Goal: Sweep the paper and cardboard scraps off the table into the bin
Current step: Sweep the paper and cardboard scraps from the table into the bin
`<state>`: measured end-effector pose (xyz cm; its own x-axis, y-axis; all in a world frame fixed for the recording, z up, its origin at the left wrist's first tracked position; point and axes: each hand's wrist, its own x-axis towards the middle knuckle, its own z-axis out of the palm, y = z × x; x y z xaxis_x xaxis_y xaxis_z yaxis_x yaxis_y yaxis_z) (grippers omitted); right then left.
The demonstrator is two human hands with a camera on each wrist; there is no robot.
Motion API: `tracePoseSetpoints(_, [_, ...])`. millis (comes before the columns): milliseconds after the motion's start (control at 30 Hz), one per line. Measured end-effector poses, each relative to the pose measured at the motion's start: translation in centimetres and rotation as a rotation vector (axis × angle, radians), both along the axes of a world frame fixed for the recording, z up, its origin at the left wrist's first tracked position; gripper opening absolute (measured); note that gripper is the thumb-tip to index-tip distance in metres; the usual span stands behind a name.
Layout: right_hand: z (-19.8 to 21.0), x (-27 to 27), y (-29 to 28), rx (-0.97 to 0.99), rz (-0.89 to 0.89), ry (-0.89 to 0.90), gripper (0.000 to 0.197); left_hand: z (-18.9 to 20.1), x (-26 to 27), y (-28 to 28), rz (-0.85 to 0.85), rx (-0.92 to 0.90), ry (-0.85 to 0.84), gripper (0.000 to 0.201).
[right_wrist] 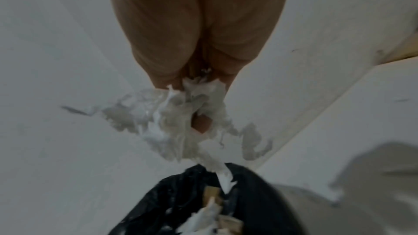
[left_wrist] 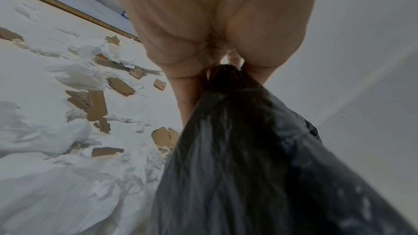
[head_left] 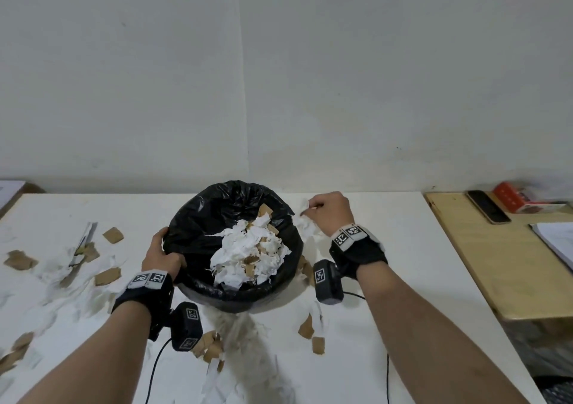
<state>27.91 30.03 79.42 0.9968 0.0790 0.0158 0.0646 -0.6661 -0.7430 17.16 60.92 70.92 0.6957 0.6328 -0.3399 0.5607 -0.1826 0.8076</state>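
Observation:
A bin lined with a black bag (head_left: 198,226) stands in the middle of the white table (head_left: 387,279), heaped with torn white paper and brown cardboard scraps (head_left: 251,254). My left hand (head_left: 161,254) grips the bin's left rim, fingers curled round the bag (left_wrist: 226,81). My right hand (head_left: 328,211) is just right of the bin's far rim and holds a wad of torn white paper (head_left: 305,225); in the right wrist view the paper wad (right_wrist: 181,113) hangs from the fingers above the bin (right_wrist: 181,203). More loose scraps (head_left: 105,276) lie left of the bin, and others (head_left: 310,329) in front of it.
A wooden side table (head_left: 496,264) adjoins on the right, carrying a phone (head_left: 488,206), a red box (head_left: 524,200) and papers (head_left: 555,242). A grey wall rises right behind the table. Two black cables (head_left: 155,369) trail over the near edge.

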Motion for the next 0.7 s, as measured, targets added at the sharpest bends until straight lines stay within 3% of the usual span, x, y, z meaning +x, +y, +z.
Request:
tracePoseSetpoints(100, [1.0,0.0,3.4,0.036,0.069,-0.04,0.007,0.2,-0.3,-0.4,-0.008,0.001,0.005,0.085])
tracePoseSetpoints(267, [-0.7,-0.7,6.3,0.034,0.249,0.11,0.013,-0.3,-0.1,-0.5,-0.021,-0.016,-0.004,0.087])
tracePoseSetpoints(400, [-1.1,1.3,3.4,0.123,0.134,0.052,0.016,-0.7,0.1,0.0,0.023,-0.009,-0.014,0.089])
tracePoseSetpoints(500, [-2.9,2.9,-0.1,0.06,-0.021,0.05,0.027,-0.7,0.1,0.3,0.09,-0.01,-0.031,0.087])
tracePoseSetpoints(600, [-7.3,3.6,-2.7,-0.131,-0.02,0.294,0.03,-0.8,0.6,0.4,0.157,0.0,-0.06,0.085])
tracePoseSetpoints(700, [-12.3,2.7,-3.1,-0.315,0.092,0.52,0.06,-1.6,1.1,0.4,0.189,-0.02,-0.096,0.084])
